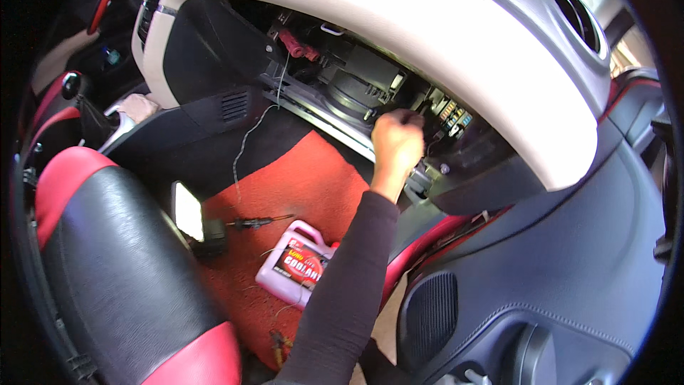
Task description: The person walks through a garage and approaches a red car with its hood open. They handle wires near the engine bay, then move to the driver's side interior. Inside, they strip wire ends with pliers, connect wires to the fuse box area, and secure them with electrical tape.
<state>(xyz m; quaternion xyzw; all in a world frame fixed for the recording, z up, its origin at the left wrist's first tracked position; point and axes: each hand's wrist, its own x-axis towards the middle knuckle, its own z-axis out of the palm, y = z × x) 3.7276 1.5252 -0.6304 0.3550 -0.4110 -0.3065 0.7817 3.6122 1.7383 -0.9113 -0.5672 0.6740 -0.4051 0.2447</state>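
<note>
My left hand (397,144), in a black sleeve, reaches into the opened underside of a car dashboard (399,14). Its fingers are curled in shadow by the black housing, and what they hold, if anything, is hidden. Just right of the hand sits a fuse box (453,115) with rows of coloured fuses. Left of it is a round black plastic housing (350,93), with a pinkish-red part (293,44) farther left. A thin grey wire (246,141) hangs from the opening down toward the floor. My right hand is not in view.
On the red floor mat (313,171) lie a pink coolant jug (288,267), a slim black tool with a thin tip (256,222) and a lit work lamp (188,210). A black and red seat (135,235) stands left; the open door (548,257) is right.
</note>
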